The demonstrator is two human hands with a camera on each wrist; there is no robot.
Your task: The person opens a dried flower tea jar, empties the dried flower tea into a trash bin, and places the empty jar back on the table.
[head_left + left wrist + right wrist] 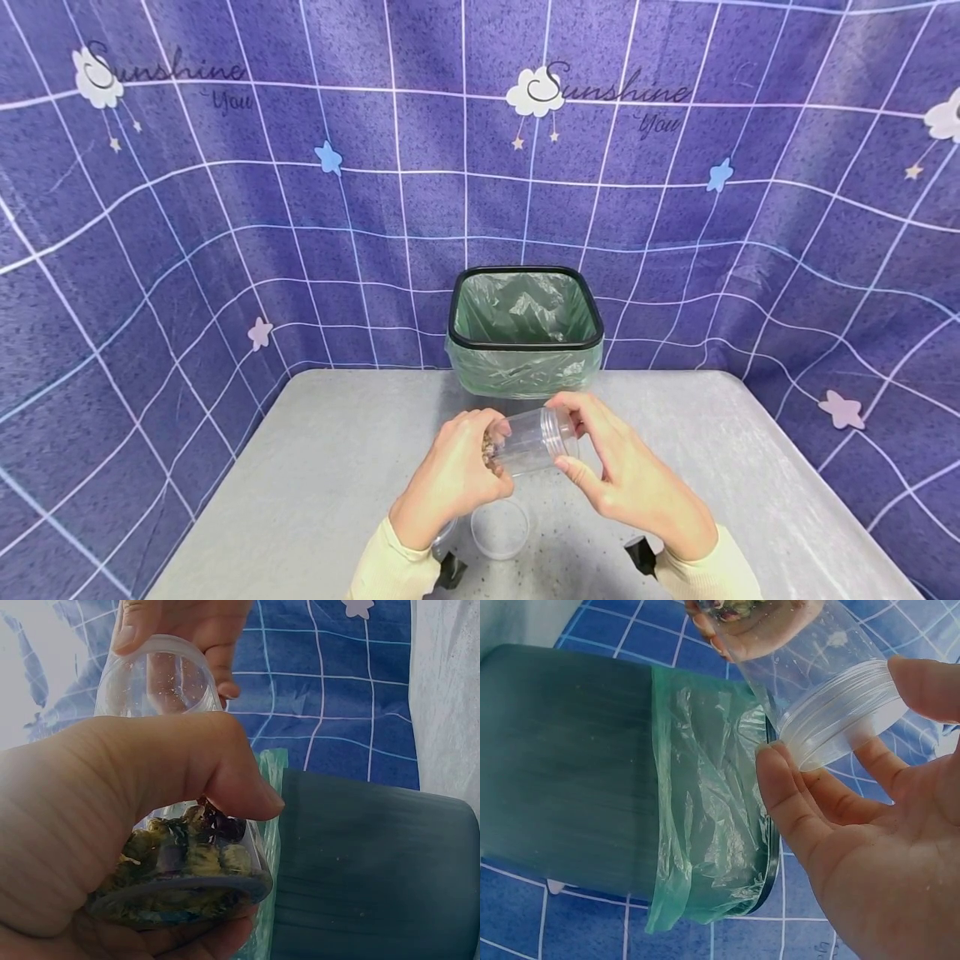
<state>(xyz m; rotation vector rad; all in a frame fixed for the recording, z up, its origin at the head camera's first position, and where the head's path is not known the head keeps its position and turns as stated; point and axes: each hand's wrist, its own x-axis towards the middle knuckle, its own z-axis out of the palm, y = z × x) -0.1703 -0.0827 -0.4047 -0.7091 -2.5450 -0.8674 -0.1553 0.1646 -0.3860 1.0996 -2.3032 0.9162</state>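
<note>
A clear plastic jar (525, 442) lies tilted on its side between my two hands, over the table in front of the bin. My left hand (457, 462) grips its base end, thumb on one side and fingers on the other. Yellowish and dark dried pieces (187, 847) are gathered at the bottom of the jar. At the ridged mouth (840, 712) of the jar, my right hand (622, 467) holds the rim between thumb and fingers. Small specks cling to the inner wall near the mouth.
Beyond the jar stands a bin (525, 375) with a black rim and a green plastic liner. A clear round lid (500, 529) lies on the grey table (337, 467), with another clear round piece (444, 533) partly behind my left wrist. Blue gridded cloth (420, 208) surrounds the table.
</note>
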